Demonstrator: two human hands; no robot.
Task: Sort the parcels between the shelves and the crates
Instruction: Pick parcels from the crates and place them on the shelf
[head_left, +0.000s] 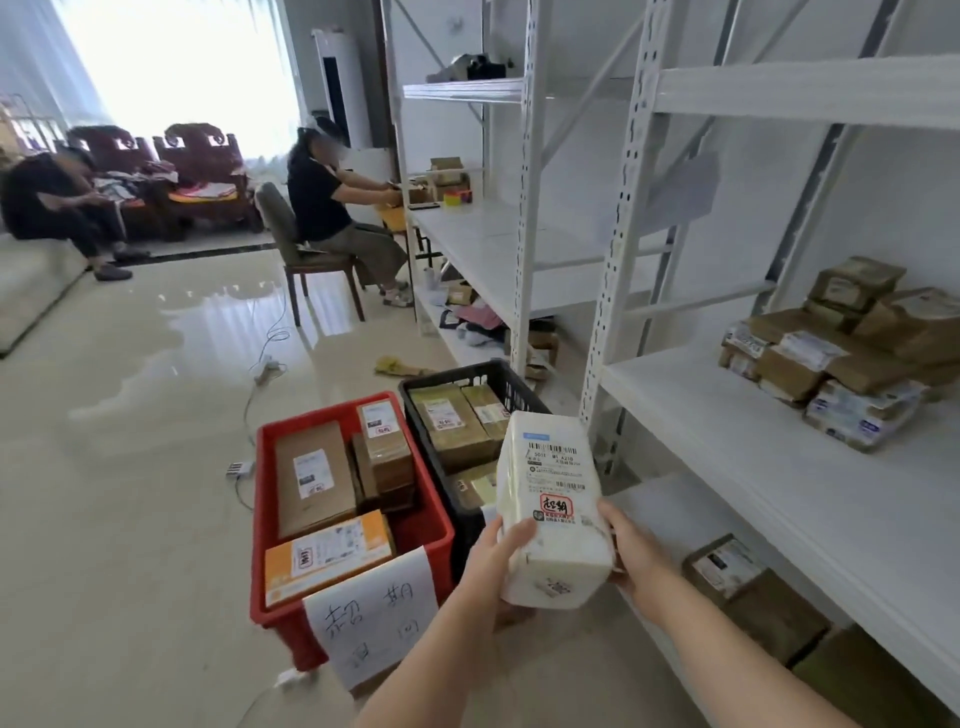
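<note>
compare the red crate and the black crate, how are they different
The red crate has solid walls, while the black crate has open lattice walls. A handwritten paper sign hangs on the front of the red crate; no such sign shows on the black crate. The red crate stands nearer the camera and to the left, the black crate beside it, closer to the white shelving. Both sit on the floor and hold labelled cardboard parcels.

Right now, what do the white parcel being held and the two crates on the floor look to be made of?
White soft-sided parcel: likely a plastic mailer bag with a matte finish; its rounded, wrinkled corners suggest it. Red crate: moulded plastic, smooth solid walls with a slight sheen. Black crate: also plastic, with lattice walls.
</note>
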